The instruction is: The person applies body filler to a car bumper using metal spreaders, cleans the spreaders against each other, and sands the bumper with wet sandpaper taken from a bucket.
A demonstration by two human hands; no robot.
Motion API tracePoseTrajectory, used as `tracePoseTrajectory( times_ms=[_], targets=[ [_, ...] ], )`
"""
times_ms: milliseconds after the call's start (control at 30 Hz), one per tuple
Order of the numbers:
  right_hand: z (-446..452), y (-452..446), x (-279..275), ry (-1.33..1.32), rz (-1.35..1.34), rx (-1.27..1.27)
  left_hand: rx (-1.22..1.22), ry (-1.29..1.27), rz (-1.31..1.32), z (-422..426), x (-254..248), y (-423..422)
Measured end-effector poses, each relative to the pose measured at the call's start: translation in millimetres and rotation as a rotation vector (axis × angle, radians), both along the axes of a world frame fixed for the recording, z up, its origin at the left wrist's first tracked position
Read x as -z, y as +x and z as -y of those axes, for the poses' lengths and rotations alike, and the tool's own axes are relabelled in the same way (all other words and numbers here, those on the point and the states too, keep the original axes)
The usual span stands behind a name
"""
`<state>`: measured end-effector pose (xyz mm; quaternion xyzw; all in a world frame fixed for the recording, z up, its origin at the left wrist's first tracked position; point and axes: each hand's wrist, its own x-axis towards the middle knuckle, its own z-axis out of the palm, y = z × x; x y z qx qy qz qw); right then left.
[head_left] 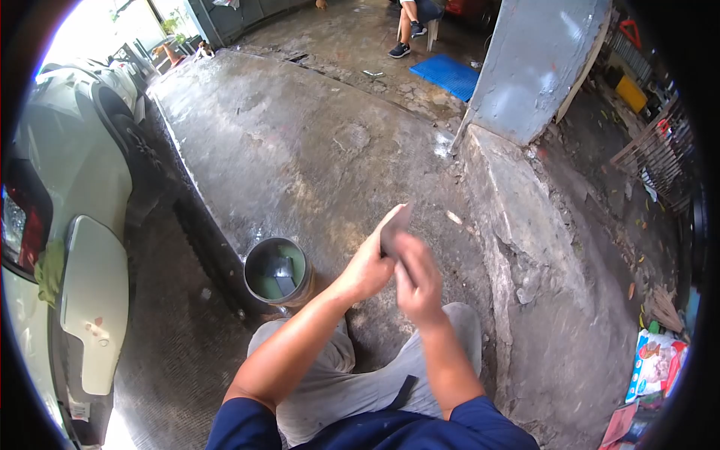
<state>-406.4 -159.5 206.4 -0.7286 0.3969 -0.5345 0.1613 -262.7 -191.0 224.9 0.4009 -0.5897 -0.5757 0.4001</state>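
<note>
In the middle of the head view my two hands meet above my knees. My left hand (369, 262) is raised, its fingers pointing up and away, with a dark flat piece (390, 241) against its palm. Pressed to the other side of that piece is my right hand (420, 281), its fingers blurred by motion. Which hand carries the piece's weight cannot be told. Below and left of my hands stands a dark bucket (259, 294) with greenish liquid and a dark block (284, 284) inside.
A pale car body (60, 142) with a detached-looking light panel (96, 300) stands at the left. A grey metal post (525, 67) rises from a concrete ledge (517, 195) at the right. Farther off are a blue mat (446, 76) and a seated person's legs (406, 26). Colourful bags (654, 364) lie lower right.
</note>
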Motion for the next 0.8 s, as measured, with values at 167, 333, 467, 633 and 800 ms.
tracePoseTrajectory(
  times_ms=[167,333,467,633,800],
  targets=[
    [4,-6,9,0.134,0.037,0.068,-0.028,-0.106,0.035,2,10,-6],
    [18,-7,6,0.257,0.182,0.115,0.007,-0.151,0.137,-5,1,-7],
    [-3,6,1,0.128,0.091,0.059,-0.041,-0.141,0.04,-1,9,-5],
    [25,-9,16,0.573,0.396,0.182,0.064,-0.189,0.219,-16,11,-17],
    [10,8,33,0.225,0.075,0.154,-0.043,-0.135,0.117,-5,28,-4]
  ],
)
